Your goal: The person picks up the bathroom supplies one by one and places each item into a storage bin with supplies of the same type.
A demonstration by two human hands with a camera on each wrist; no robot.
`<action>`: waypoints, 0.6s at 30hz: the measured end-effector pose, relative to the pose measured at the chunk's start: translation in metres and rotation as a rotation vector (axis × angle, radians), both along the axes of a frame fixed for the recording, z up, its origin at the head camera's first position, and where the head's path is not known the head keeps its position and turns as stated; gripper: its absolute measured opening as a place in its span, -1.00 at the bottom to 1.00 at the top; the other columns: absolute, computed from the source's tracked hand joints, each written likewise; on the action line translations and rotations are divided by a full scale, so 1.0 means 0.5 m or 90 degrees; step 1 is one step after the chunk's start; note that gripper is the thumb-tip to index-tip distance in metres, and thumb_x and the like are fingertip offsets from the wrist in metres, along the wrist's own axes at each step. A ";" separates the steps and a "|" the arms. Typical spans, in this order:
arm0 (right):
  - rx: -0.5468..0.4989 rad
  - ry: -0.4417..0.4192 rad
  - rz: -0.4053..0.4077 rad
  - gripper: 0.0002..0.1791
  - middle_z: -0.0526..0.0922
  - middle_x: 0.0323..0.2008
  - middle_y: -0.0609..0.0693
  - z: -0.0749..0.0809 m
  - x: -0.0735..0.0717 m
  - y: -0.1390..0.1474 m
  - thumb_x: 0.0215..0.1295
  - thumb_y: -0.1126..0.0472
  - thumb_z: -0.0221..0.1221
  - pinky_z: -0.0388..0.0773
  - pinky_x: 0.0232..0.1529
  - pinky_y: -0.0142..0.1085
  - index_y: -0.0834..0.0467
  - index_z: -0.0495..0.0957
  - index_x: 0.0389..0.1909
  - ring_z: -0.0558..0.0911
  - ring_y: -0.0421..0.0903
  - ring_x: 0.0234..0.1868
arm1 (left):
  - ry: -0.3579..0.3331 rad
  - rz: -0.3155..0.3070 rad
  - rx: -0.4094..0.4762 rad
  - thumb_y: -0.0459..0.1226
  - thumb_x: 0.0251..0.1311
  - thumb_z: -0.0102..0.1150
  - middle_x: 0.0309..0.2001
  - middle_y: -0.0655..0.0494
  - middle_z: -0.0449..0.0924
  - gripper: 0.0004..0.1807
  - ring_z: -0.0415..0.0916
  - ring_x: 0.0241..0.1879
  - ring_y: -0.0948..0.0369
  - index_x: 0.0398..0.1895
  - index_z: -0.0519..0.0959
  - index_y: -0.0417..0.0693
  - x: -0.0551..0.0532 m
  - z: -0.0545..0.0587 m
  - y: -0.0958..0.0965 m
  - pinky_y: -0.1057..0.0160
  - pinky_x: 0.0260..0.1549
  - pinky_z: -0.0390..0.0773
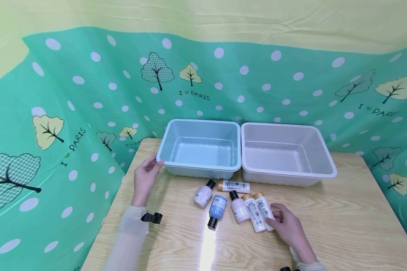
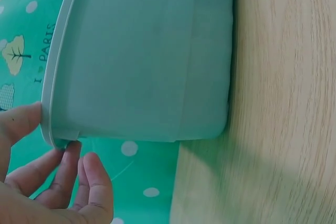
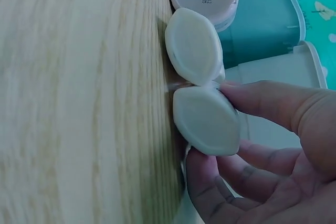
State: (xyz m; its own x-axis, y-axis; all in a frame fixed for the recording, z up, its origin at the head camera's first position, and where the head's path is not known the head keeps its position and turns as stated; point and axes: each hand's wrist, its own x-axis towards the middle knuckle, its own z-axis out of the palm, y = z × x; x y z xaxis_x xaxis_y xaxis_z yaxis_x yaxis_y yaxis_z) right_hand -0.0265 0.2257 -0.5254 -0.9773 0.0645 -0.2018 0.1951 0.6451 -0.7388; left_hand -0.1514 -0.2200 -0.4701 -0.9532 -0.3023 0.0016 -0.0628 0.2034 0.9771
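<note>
My left hand [image 1: 146,180] pinches the front left corner of the light blue bin's rim [image 1: 200,166], thumb on top and fingers beneath, as the left wrist view shows. My right hand [image 1: 289,226] grips the rightmost white bottle with a gold cap [image 1: 263,209] by its sides. In the right wrist view that bottle's base [image 3: 206,121] is between thumb and fingers, against a second white bottle [image 1: 254,213]. Left of these lie a pink bottle [image 1: 240,210], a blue bottle [image 1: 218,206] and another pink bottle [image 1: 202,197], all black-capped. A third white bottle [image 1: 236,186] lies crosswise near the bins.
A pale greyish-purple bin [image 1: 288,174] stands right beside the blue one at the back of the wooden table [image 1: 352,210]. A green printed curtain [image 1: 224,79] hangs behind and along the sides.
</note>
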 end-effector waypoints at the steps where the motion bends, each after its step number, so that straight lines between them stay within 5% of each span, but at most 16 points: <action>1: -0.011 -0.001 -0.003 -0.37 0.69 -0.12 0.25 -0.001 0.000 0.002 0.20 0.26 0.40 0.63 -0.24 -0.28 0.38 0.41 0.24 0.67 0.03 -0.18 | -0.005 -0.001 0.002 -0.04 0.26 0.36 0.12 -0.05 0.60 -0.41 0.52 0.04 0.11 0.30 0.53 -0.06 0.000 0.000 -0.001 0.40 -0.15 0.61; 8: -0.087 -0.028 -0.055 -0.41 0.69 -0.07 0.24 -0.002 0.000 0.011 0.23 0.23 0.39 0.62 -0.27 -0.36 0.29 0.44 0.25 0.66 -0.02 -0.18 | -0.016 0.000 0.012 0.00 0.23 0.37 0.11 -0.02 0.62 -0.42 0.52 0.05 0.15 0.28 0.56 0.01 -0.001 0.001 -0.005 0.39 -0.14 0.61; 18: -0.277 -0.013 -0.080 -0.40 0.69 -0.09 0.27 0.022 0.002 0.014 0.23 0.31 0.38 0.66 -0.23 -0.36 0.37 0.42 0.25 0.70 -0.17 -0.23 | -0.021 0.003 0.007 0.00 0.23 0.37 0.13 -0.04 0.61 -0.41 0.52 0.07 0.13 0.29 0.55 0.00 -0.001 -0.001 -0.007 0.41 -0.14 0.60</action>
State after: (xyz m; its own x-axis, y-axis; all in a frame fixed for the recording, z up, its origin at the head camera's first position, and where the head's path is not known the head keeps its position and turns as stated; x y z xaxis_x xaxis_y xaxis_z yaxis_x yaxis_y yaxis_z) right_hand -0.0256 0.2329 -0.5142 -0.9629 0.0876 -0.2553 0.2692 0.2460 -0.9311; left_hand -0.1518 -0.2234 -0.4706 -0.9514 -0.3061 -0.0331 -0.0957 0.1917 0.9768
